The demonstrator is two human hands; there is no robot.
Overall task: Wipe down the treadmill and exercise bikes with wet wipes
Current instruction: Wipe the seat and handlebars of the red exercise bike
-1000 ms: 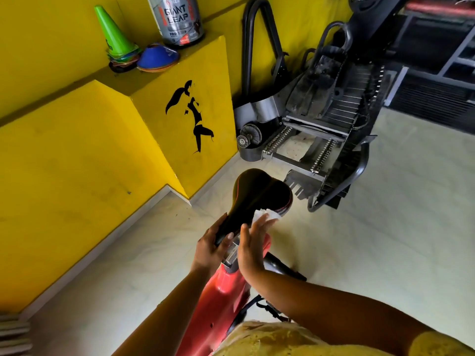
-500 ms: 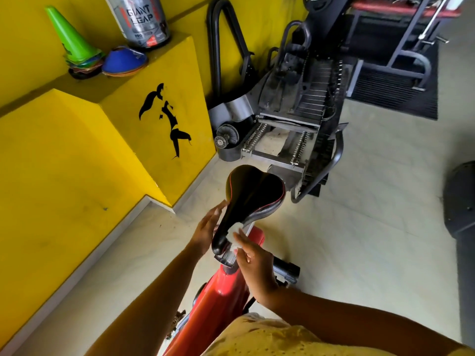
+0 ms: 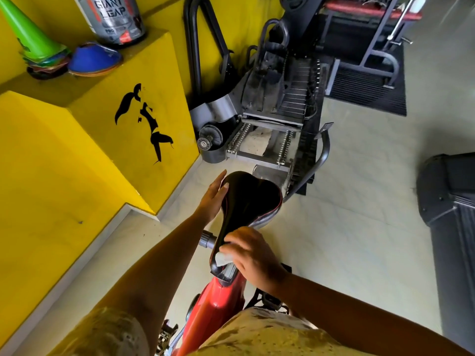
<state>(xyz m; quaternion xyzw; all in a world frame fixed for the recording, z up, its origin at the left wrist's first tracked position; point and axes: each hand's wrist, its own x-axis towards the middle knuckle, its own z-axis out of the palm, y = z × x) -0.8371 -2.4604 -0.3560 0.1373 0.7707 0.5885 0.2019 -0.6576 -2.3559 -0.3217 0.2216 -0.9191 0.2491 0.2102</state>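
A black bike saddle [image 3: 248, 199] with red stitching tops the red exercise bike frame [image 3: 218, 301] in the middle of the view. My left hand [image 3: 212, 197] rests flat against the saddle's left edge, fingers straight. My right hand [image 3: 250, 254] presses a white wet wipe [image 3: 223, 258] onto the narrow nose of the saddle, fingers curled over the wipe. Most of the wipe is hidden under that hand.
A black stepper machine [image 3: 277, 116] with chains stands just beyond the saddle. The yellow stepped wall [image 3: 77, 163] runs along the left, with a green cone [image 3: 28, 34], blue discs [image 3: 93, 59] and a tub [image 3: 115, 18] on its ledge. A dark treadmill [image 3: 452, 219] stands at right.
My right hand has slid the wipe from the saddle's right side down to its nose. My left hand has moved from the nose forward along the left edge, fingers now straight.
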